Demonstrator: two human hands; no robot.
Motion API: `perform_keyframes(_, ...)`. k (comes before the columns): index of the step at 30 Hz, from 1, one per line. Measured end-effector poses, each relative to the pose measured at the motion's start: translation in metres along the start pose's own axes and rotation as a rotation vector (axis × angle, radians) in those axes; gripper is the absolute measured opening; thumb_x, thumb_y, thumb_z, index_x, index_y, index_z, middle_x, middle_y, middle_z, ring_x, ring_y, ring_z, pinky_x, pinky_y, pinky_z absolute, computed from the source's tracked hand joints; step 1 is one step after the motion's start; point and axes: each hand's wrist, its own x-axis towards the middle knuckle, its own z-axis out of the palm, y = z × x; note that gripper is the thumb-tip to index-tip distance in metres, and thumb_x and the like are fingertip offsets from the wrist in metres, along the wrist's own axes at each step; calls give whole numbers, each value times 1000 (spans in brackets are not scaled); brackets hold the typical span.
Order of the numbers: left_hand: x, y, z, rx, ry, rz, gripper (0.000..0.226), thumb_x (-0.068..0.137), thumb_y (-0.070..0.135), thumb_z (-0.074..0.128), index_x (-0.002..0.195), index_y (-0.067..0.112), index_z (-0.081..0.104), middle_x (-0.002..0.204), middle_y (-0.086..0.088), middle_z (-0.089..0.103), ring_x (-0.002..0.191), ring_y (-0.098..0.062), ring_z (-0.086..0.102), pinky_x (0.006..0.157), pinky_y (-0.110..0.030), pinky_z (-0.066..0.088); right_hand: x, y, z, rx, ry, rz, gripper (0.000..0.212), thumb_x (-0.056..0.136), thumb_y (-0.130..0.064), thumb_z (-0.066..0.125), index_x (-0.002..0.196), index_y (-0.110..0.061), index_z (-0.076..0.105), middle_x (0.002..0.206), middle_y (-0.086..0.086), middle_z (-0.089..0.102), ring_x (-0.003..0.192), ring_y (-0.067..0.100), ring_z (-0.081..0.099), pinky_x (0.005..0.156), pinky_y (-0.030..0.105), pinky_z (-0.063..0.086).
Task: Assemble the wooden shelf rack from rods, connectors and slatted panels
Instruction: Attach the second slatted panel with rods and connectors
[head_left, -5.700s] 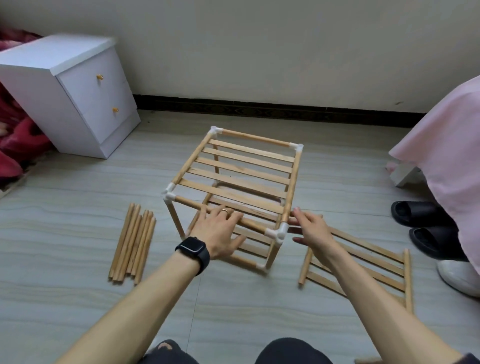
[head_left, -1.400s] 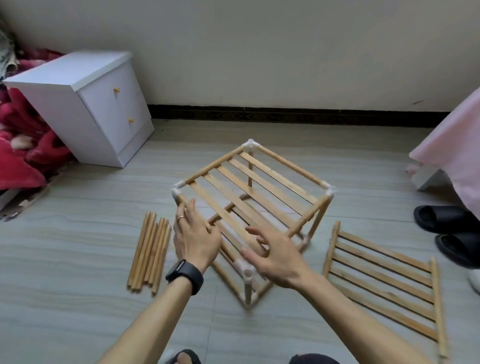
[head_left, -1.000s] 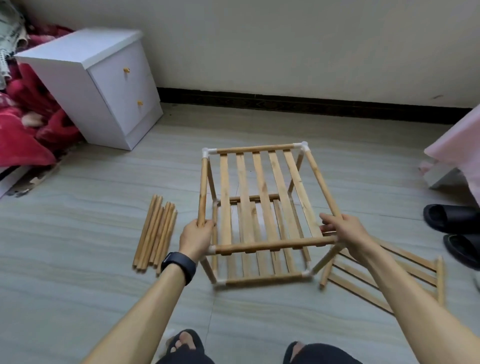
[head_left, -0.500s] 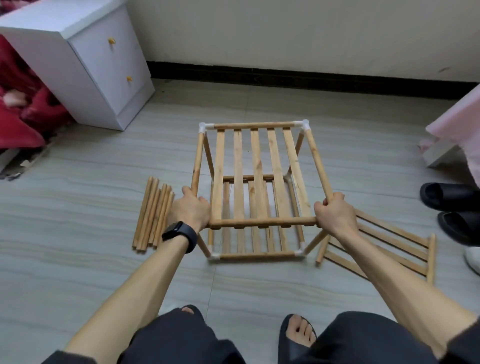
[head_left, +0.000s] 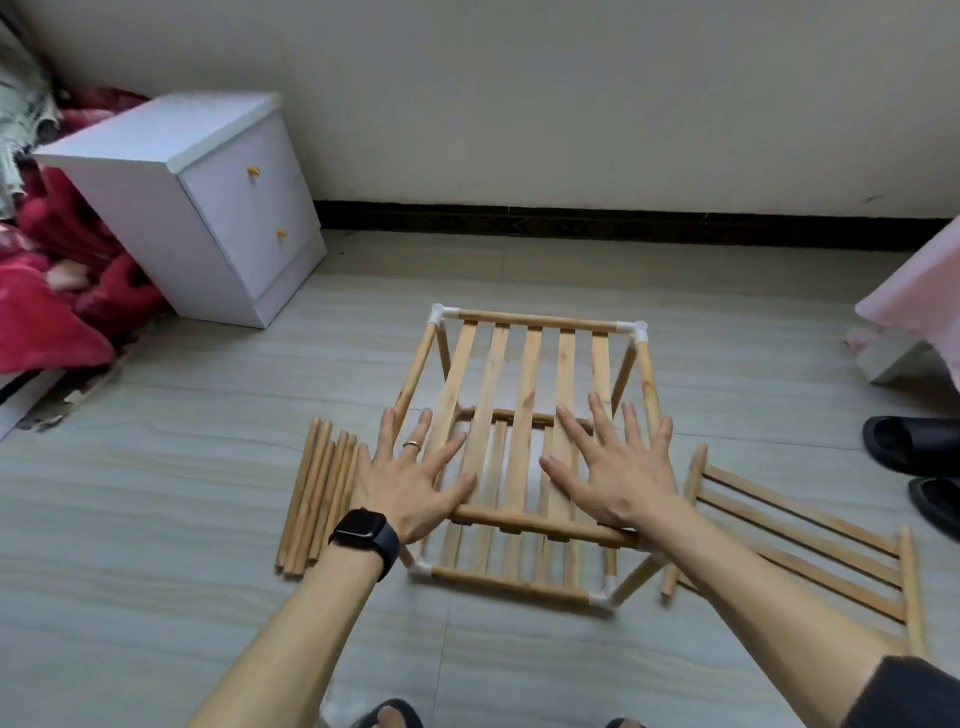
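Both hands have opened, lying flat atop the rack.

**Both palms flat on the two-tier rack**

Your left hand and right hand lie side by side with fingers straight and spread over the near end of the rack's top slats. The heels of your palms sit at the near rail. White connectors join the rods at its corners, and a second slatted tier shows beneath.

A bundle of loose rods lies on the floor just left of your left hand. A spare slatted panel lies flat to the right. You wear a dark watch and a ring on the left. A white nightstand stands far left and black slippers sit at the right edge.
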Motion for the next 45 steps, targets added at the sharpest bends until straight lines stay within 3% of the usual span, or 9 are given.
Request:
perform_keyframes(6, 7, 6, -5, 38, -58, -48, 74, 84, 85, 5, 152, 58, 0, 167, 9, -9, 145, -36, -34, 111, -60, 27, 11, 4, 2, -29, 11, 4, 79, 75, -93, -14, 147, -60, -26, 165, -9, -26, 158, 25, 0, 109, 73, -14)
perform_keyframes(12, -12, 17, -9, -41, -113, -66, 77, 85, 85, 17, 152, 55, -5, 167, 8, -9, 146, -43, -29, 114, -66, 19, -1, -1, -20, -13, -149, 34, 79, 80, -88, 2, 149, -58, -21, 167, -8, -25, 146, 33, 36, 108, 80, 10)
perform_keyframes(16, -39, 18, -7, -98, -129, -82, 90, 76, 91, 33, 152, 55, 2, 168, 5, -7, 146, -48, 11, 106, -61, 35, -20, -3, -21, -13, -234, 46, 78, 82, -88, 14, 145, -62, -24, 165, -11, -27, 140, 35, 45, 108, 82, 15)
perform_keyframes(20, -69, 9, -5, -87, -44, -20, 84, 79, 87, 38, 150, 55, 8, 167, 7, -8, 138, -38, 36, 97, -51, 48, -43, -10, -23, -89, -232, 45, 80, 82, -90, 22, 150, -62, -8, 170, -10, -11, 150, 35, 28, 108, 82, 11)
perform_keyframes(26, -55, -42, -27, -375, 243, -145, 54, 95, 62, 43, 142, 36, 41, 149, 3, 40, 120, -18, 56, 77, -30, 44, -31, -64, -50, -66, 45, -154, 74, 89, -81, 22, 156, -49, 15, 171, -5, -1, 156, 28, -13, 117, 68, -5)
perform_keyframes(29, -31, -84, -25, -418, 144, -317, 52, 99, 53, 41, 146, 33, 36, 152, -2, 39, 138, -25, 42, 92, -38, 46, 2, -103, -55, 10, 43, -257, 73, 92, -79, 20, 158, -49, 12, 171, -5, -4, 155, 26, -17, 121, 62, -6)
perform_keyframes(33, -5, -132, 14, -345, -103, -482, 58, 99, 48, 40, 150, 22, 33, 149, -9, 40, 130, -30, 46, 99, -41, 47, 65, -143, -47, 82, 67, -296, 86, 82, -89, 5, 158, -50, 6, 171, -5, -6, 156, 28, -15, 122, 64, -1)
perform_keyframes(39, 36, -157, 102, -236, -219, -529, 38, 99, 35, 46, 133, 17, 49, 136, -7, 51, 124, -29, 51, 93, -41, 49, 120, -158, -13, 32, 76, -285, 88, 77, -93, -9, 153, -51, -21, 166, -5, -27, 151, 29, -30, 118, 71, -5)
perform_keyframes(45, 54, -148, 162, -110, -308, -531, 34, 100, 37, 52, 128, 18, 54, 126, -3, 63, 114, -26, 62, 76, -33, 46, 113, -158, 1, 39, 133, -324, 83, 82, -90, -6, 154, -51, -20, 167, -5, -24, 152, 26, -30, 119, 67, -7)
